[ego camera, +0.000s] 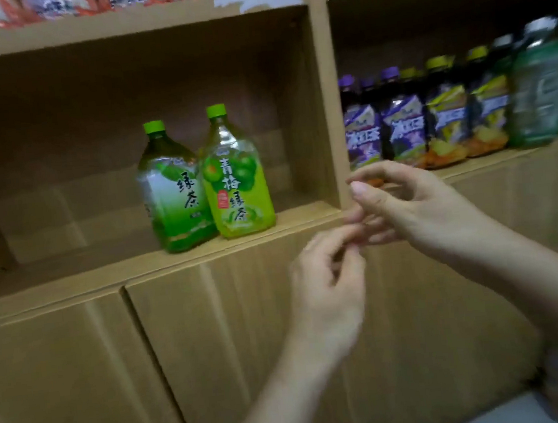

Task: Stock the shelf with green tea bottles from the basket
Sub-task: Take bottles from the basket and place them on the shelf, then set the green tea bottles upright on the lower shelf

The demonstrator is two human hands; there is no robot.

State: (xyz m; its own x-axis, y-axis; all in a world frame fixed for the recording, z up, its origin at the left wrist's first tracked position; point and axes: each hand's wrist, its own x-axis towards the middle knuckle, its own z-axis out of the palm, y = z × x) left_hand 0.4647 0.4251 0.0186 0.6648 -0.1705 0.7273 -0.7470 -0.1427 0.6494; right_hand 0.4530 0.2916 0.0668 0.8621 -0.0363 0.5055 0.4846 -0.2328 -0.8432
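Two green tea bottles stand upright side by side at the front of the wooden shelf [70, 267]. The left bottle [174, 191] has a white-and-green label, and the right bottle [236, 178] has a yellow-green label with green plums. Both have green caps. My left hand [327, 292] is below and to the right of them, in front of the cabinet doors, fingers loosely curled with nothing in it. My right hand [404, 205] hovers just above it, fingers spread and empty, fingertips near the left hand's. The basket is out of view.
The compartment to the right holds a row of purple and yellow labelled drink bottles [426, 123] and green-tinted ones [543, 90]. A vertical divider [328, 102] separates the compartments. Red snack packets [76, 1] fill the shelf above. Closed cabinet doors [82, 387] sit below.
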